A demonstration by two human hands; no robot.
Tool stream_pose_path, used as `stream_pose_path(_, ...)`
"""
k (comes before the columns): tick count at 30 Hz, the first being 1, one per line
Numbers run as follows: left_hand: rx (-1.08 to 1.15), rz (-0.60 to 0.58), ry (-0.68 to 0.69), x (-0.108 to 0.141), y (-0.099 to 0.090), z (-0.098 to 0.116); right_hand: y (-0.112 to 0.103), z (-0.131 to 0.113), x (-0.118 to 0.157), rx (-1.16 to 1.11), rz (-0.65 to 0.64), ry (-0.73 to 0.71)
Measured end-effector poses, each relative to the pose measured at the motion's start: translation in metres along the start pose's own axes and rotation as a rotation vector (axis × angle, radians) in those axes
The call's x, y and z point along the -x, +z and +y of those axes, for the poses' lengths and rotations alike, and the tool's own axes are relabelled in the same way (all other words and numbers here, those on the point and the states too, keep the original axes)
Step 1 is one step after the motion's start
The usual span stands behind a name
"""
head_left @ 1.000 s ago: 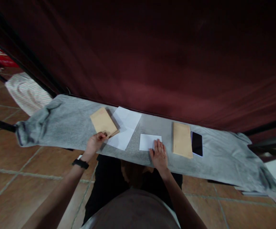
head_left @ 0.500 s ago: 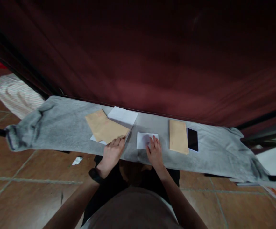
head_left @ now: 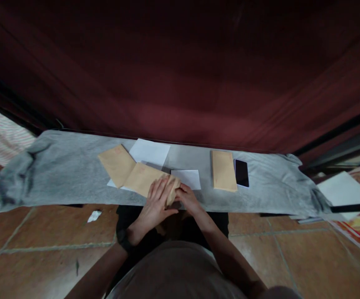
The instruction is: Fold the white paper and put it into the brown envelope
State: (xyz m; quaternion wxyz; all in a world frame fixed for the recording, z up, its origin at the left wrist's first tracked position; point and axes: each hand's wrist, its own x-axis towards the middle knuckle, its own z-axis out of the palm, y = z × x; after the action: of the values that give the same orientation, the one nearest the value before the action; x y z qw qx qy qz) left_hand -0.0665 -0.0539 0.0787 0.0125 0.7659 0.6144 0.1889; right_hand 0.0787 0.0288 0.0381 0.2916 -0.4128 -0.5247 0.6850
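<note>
A brown envelope (head_left: 140, 178) lies across the middle of the grey cloth, its right end bent up. My left hand (head_left: 157, 203) lies over that envelope with its fingers spread. At the raised right end, my right hand (head_left: 187, 197) has its fingers closed on the envelope's edge. A second brown envelope (head_left: 117, 164) is on the left, partly over white paper. Behind them is a larger white sheet (head_left: 150, 153). Just beyond my right hand lies a small white paper (head_left: 189, 178), flat on the cloth.
The grey cloth (head_left: 67, 166) covers a narrow table. To the right, a stack of brown envelopes (head_left: 224, 170) lies beside a dark phone (head_left: 241, 173). A dark red curtain (head_left: 180, 95) hangs behind. Crumpled white paper (head_left: 94, 216) lies on the tiled floor.
My right hand has left the small white paper and moved left to the brown envelope. The envelope's right end is now bent up, and my left hand has spread over it.
</note>
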Motion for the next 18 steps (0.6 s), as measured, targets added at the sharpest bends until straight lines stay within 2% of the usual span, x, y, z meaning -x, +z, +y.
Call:
stream_pose_path(3,-0.062,-0.068,0.027,-0.003,-0.01,-0.02,-0.022,-0.005,0.006,0.143,0.006,-0.039)
stream_pose_path(7,-0.074,-0.171,0.138,-0.015,-0.013,-0.036,-0.045,-0.013,0.018,0.283,-0.102,-0.128)
stream_pose_path(10,-0.054,-0.21,0.205,-0.024,-0.008,-0.033,-0.054,-0.018,0.026,0.307,-0.087,-0.157)
stream_pose_path(14,-0.035,-0.21,0.202,-0.026,0.003,-0.022,-0.06,-0.025,0.033,0.248,-0.016,-0.173)
stream_pose_path(18,-0.04,-0.19,0.208,-0.023,0.009,-0.013,-0.063,-0.03,0.039,0.196,-0.037,-0.205)
